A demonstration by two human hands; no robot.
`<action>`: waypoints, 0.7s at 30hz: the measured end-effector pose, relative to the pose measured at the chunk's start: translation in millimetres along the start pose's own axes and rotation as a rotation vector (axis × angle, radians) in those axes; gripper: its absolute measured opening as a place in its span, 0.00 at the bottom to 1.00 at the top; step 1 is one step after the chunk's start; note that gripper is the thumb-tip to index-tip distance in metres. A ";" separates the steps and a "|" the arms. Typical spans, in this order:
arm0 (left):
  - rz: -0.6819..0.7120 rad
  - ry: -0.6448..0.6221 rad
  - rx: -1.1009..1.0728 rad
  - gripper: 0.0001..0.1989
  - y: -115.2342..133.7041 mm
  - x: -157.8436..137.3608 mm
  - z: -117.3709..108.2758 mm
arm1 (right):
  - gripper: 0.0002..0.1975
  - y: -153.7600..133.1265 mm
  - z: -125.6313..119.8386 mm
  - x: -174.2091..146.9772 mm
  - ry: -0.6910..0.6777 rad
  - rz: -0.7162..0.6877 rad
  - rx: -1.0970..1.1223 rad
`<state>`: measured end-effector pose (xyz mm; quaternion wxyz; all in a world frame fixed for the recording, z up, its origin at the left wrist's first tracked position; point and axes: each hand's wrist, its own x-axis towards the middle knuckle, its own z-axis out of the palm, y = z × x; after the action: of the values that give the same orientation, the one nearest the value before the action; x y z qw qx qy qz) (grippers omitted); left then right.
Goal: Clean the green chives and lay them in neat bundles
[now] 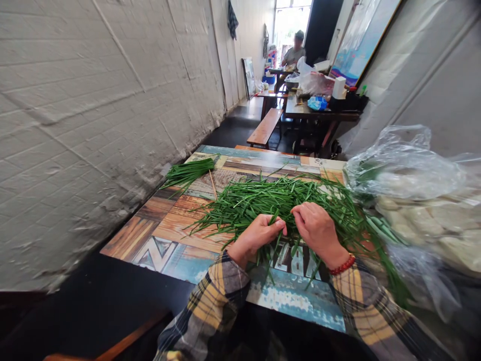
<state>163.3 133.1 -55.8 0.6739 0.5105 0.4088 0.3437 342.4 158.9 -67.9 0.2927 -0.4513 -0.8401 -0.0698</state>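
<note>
Looking like a sm. resto — showing a patterned table (152,215) up front, dark table (295,108) w/ wooden bench (265,128) beyond, wall poster (363,40), bright doorway (293,22) at far end.

thin green stalks (259,198) lie heaped crisscross on the tabletop (165,213), a neater bundle (191,171) nearby

Greens (263,198) on table (165,210), bags (409,173) right

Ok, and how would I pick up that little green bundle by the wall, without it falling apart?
Probably around the middle of the green bundle, from above and to its right, away from the wall. The stalks lie side by side there, so one hand could likely wrap them all; the left end fans out loosely, so gripping only there might leave some behind.
</note>
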 end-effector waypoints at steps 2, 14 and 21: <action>0.002 0.001 0.025 0.24 -0.5 -0.1 0.1 | 0.11 3.0 2.6 0.3 0.025 0.074 -0.055; 0.015 0.029 -0.082 0.21 0.8 -0.7 0.2 | 0.11 32.8 -7.4 5.2 -0.002 0.237 0.505; 0.013 0.117 -0.140 0.23 -1.5 0.4 1.6 | 0.08 -11.6 -5.0 4.3 -0.154 0.293 0.833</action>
<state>165.0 132.4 -57.1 0.6807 0.4438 0.4189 0.4052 333.5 153.4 -59.7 0.3927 -0.4131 -0.7432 0.3505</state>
